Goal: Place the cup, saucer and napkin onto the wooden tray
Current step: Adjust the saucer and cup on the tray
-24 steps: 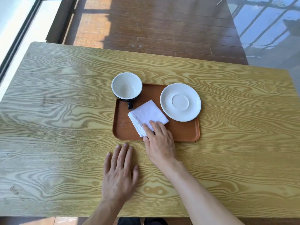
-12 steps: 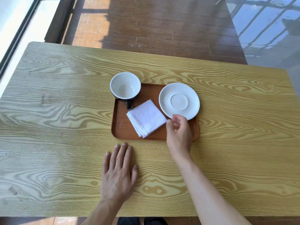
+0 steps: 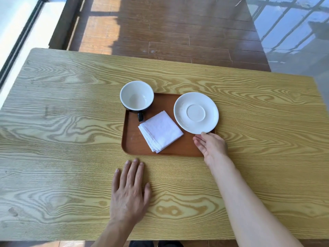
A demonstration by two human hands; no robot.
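On the wooden tray [image 3: 135, 143], at the middle of the counter [image 3: 71, 122], all three of the task's things are already gathered, so the job looks all but finished. The napkin [image 3: 161, 132], folded into a square and turned like a diamond, lies flat in the middle of the tray. The cup [image 3: 136, 95], white inside and dark outside, stands upright at the far left corner with its handle pointing toward the near side; from this angle its rim seems to overhang the tray's edge, though its base appears to sit inside. The saucer [image 3: 195, 112] lies at the far right corner, and its right rim runs out over the tray's border, so I cannot tell whether it rests fully flat within the lip or rides up on it. What may be left, as I judge it, is only a small nudge to settle the saucer squarely inside. The right hand [image 3: 211, 147] is over the tray's near right corner, its fingers [image 3: 197, 140] loosely extended and just touching the saucer's near rim, closed around nothing. The left hand [image 3: 129, 191] lies palm down on the counter just near of the tray, its fingers [image 3: 135, 168] spread flat and holding nothing. By count: one tray, one cup, one saucer, one napkin, two hands. Beyond the counter's far edge is a brown plank floor [image 3: 169, 32].
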